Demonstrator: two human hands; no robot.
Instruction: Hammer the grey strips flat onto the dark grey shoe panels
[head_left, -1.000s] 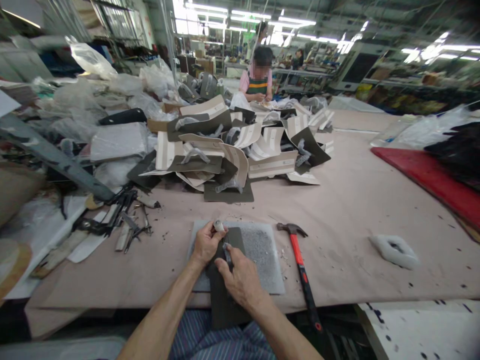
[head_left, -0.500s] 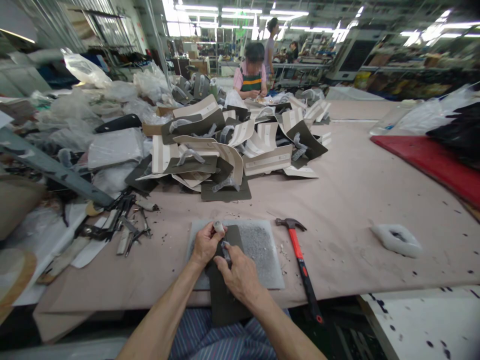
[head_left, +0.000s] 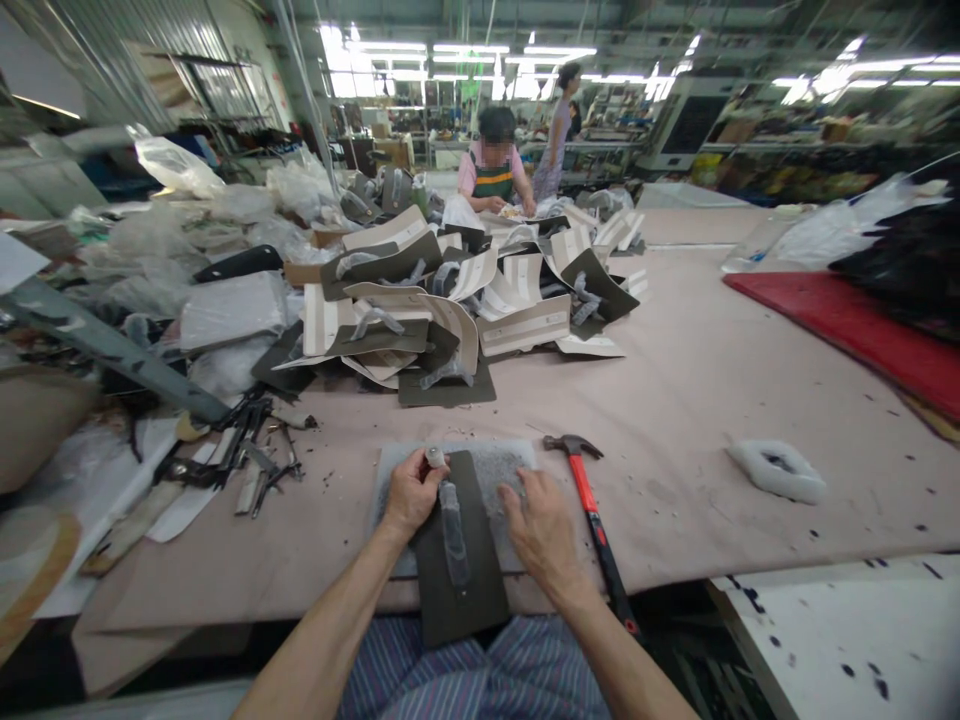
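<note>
My left hand (head_left: 412,495) is closed round a short, pale cylindrical tool (head_left: 434,457), its round end up, at the far part of a dark grey-green panel (head_left: 480,560). Along the panel runs a strap handle wrapped in clear plastic (head_left: 454,540). My right hand (head_left: 541,525) hovers to the right of the panel with its fingers apart and nothing in them. Under the panel lies a grey, worn board (head_left: 382,470). A claw hammer (head_left: 587,490) with a red and black grip rests just right of my right hand, not touching it.
Beyond the board is a heap of similar panels (head_left: 525,325). Pliers and other hand tools (head_left: 259,465) lie at left. On the right are a white plastic-wrapped bundle (head_left: 778,470) and a red sheet (head_left: 832,320). A person (head_left: 491,170) sits across the table.
My right hand has let go of the strap handle and moved right toward the hammer, its fingers spreading. My left hand keeps the pale tool in place. The view has shifted slightly.
</note>
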